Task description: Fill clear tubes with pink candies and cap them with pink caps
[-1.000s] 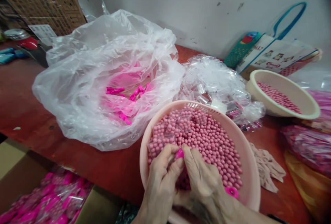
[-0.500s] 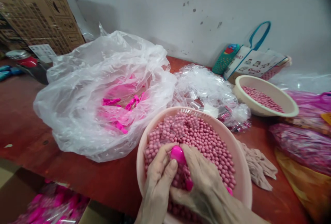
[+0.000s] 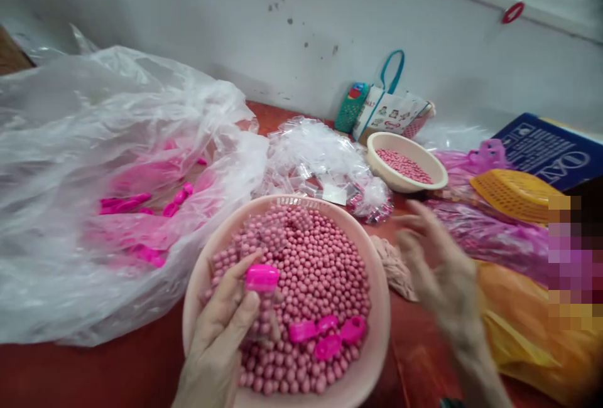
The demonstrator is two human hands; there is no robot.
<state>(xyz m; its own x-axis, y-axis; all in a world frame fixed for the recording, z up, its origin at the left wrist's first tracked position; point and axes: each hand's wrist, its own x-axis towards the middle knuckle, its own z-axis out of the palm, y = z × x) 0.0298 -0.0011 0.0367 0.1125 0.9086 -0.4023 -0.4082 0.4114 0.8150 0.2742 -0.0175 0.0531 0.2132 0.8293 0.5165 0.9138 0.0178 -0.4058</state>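
The left hand (image 3: 221, 332) is at the near edge of a pink basin (image 3: 377, 307) heaped with small pink beads (image 3: 320, 270), and its fingers pinch a bright pink cap (image 3: 262, 277) together with a small clear bag that hangs below it, just above the beads. A few more bright pink clips (image 3: 327, 336) lie loose on the beads at the near right of the basin. The right hand (image 3: 436, 263) is blurred, lifted off to the right of the basin with fingers spread wide and nothing in it, above a crumpled beige cloth (image 3: 393, 263) on the red surface (image 3: 94, 376). To the left, a big clear plastic sack (image 3: 94, 144) lies open with more pink pieces inside. Beyond the basin sits a pile of small clear bags (image 3: 315, 157), and farther right a cream bowl (image 3: 426, 166) holds more beads. Against the far wall stands a tote bag (image 3: 393, 113) with a teal handle. At the far right lie a yellow basket (image 3: 513, 191), a dark blue box (image 3: 551, 150) and, nearer, an orange plastic bag (image 3: 522, 326)
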